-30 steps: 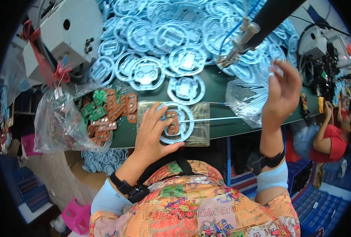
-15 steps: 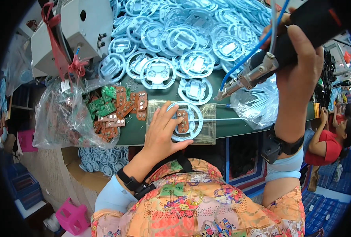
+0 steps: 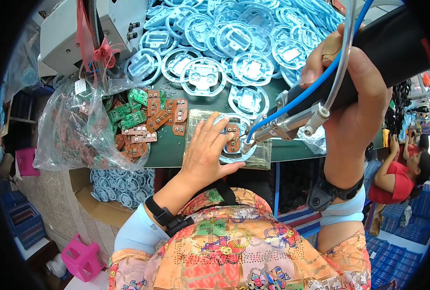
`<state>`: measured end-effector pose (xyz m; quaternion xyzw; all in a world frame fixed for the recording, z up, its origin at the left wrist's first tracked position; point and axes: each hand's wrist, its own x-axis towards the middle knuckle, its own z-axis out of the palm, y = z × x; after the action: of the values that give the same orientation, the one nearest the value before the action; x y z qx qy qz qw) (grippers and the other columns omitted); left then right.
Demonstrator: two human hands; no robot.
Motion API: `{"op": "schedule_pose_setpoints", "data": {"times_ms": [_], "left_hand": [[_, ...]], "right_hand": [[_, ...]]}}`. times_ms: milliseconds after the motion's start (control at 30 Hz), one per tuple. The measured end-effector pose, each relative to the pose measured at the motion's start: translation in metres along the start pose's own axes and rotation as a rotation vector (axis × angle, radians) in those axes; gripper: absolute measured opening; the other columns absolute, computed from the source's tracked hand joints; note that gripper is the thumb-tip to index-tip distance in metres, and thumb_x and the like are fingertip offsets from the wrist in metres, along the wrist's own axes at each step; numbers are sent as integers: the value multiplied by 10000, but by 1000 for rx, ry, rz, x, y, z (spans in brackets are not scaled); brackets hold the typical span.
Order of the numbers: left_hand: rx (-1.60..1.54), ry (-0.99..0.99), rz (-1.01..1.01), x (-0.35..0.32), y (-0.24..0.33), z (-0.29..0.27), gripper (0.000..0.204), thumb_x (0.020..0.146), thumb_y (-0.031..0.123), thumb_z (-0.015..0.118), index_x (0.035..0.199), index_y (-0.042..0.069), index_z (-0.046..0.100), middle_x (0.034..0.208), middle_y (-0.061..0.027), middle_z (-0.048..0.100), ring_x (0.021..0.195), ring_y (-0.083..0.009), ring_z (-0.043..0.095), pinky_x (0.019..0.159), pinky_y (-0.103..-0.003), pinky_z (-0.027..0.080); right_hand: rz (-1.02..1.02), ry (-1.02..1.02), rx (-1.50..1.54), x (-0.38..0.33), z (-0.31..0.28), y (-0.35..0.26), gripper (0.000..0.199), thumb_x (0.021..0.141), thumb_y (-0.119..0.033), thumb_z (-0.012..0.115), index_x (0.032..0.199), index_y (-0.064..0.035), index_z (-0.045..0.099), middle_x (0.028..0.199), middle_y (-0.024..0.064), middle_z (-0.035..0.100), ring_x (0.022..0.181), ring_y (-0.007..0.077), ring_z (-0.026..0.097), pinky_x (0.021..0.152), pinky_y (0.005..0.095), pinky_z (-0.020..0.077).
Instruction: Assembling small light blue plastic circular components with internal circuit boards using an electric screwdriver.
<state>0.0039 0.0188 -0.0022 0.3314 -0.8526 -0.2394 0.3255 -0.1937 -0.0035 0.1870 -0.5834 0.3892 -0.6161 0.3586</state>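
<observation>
The left hand (image 3: 206,150) lies flat, fingers spread, pressing a light-blue ring (image 3: 234,140) onto a clear block (image 3: 224,140) at the near edge of the green surface (image 3: 166,150). A small brown board (image 3: 232,137) sits inside the ring. The right hand (image 3: 350,92) is clamped around a black powered driver (image 3: 370,53), whose metal nose (image 3: 253,140) slants down to the board from the right, with a blue hose (image 3: 311,87) trailing off it.

To do this well, the ring should sit square in the block, with the left fingertips well away from the driver nose. The nose looks tilted; bringing it closer to upright over the fixing point before pushing would likely seat it cleaner. Pressure should be steady, not hard, since the ring's plastic looks thin.

Left of the ring lie loose brown and green boards (image 3: 147,121), spilling from a clear bag (image 3: 74,130). Beyond the ring, more blue rings (image 3: 234,43) are heaped up. A grey machine (image 3: 79,34) stands beyond the bag.
</observation>
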Motion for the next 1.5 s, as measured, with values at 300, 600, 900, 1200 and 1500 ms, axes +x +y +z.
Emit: {"op": "schedule_pose_setpoints", "data": {"times_ms": [300, 600, 900, 1200, 1500], "left_hand": [[-3, -13, -7, -1, -2, 0, 616, 614, 319, 888, 1079, 41, 596, 1371, -180, 489, 1351, -408, 389, 1091, -550, 326], [19, -7, 9, 0, -3, 0, 633, 618, 331, 890, 1103, 58, 588, 1372, -172, 485, 1352, -408, 387, 1089, -556, 326], [157, -191, 3, -12, -1, -15, 621, 732, 345, 817, 1253, 87, 598, 1478, -131, 430, 1433, -355, 299, 1111, -634, 203], [116, -159, 19, -11, -5, -15, 627, 744, 367, 802, 1278, 107, 601, 1329, -115, 561, 1391, -358, 367, 1110, -638, 192], [103, -132, 17, -11, -5, -15, 623, 743, 367, 806, 1275, 111, 606, 1314, -114, 570, 1373, -360, 391, 1111, -633, 195]], "right_hand": [[20, 101, -69, 1, 9, -2, 290, 935, -229, 500, 895, 50, 569, 692, 152, 553, 635, 193, 568, 602, 278, 476], [-98, 113, -156, -7, 18, 3, 270, 876, -104, 591, 1080, 62, 532, 717, 122, 572, 617, 210, 606, 576, 303, 501], [-376, -6, -221, 24, -11, -15, 198, 881, -110, 599, 976, 61, 631, 791, 184, 643, 673, 239, 653, 670, 344, 556], [-234, 54, -68, 27, 9, 10, 229, 871, -150, 630, 976, 53, 632, 772, 174, 640, 643, 224, 647, 615, 337, 551], [-227, 123, -151, 26, 16, 14, 183, 874, -153, 630, 899, 28, 635, 740, 164, 655, 646, 225, 658, 636, 313, 536]]}}
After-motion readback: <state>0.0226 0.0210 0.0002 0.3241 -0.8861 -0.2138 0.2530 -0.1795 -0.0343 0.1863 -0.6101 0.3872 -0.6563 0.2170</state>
